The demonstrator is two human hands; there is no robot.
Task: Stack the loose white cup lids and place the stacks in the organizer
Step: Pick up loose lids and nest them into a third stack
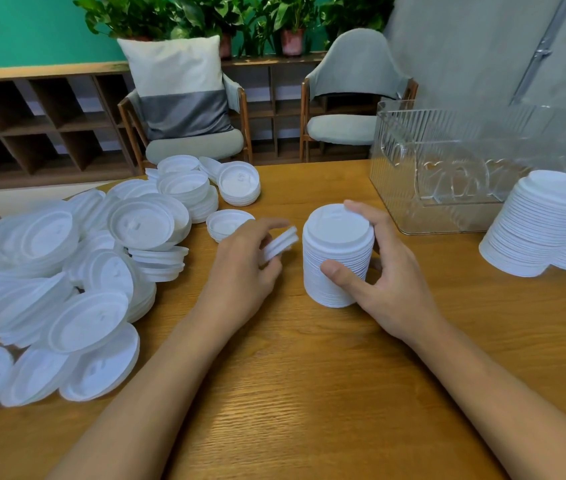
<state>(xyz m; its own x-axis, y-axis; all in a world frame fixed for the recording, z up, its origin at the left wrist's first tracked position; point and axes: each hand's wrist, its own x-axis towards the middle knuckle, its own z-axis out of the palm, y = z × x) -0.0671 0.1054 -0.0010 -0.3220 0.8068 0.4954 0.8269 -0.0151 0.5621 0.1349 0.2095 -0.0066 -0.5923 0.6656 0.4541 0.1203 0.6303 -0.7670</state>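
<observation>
Wood-brown table (pixel 292 393) fills the bottom of the frame, and two bare arms reach up across it. In the middle, a tall stack of white lids (pixel 338 258) stands straight up, with the flat tops facing up. The right hand (pixel 392 271) curls round it, thumb on the near side and fingers on the top rim behind. Just left of the stack, the left hand (pixel 240 268) pinches a few lids (pixel 281 243) tipped up on edge. A big messy pile of loose lids (pixel 67 271) lies at the left. More tall stacks (pixel 544 226) stand at the right edge. Behind them, in the upper right, sits the clear organizer (pixel 448 161). Farther back are two chairs (pixel 344 129).
</observation>
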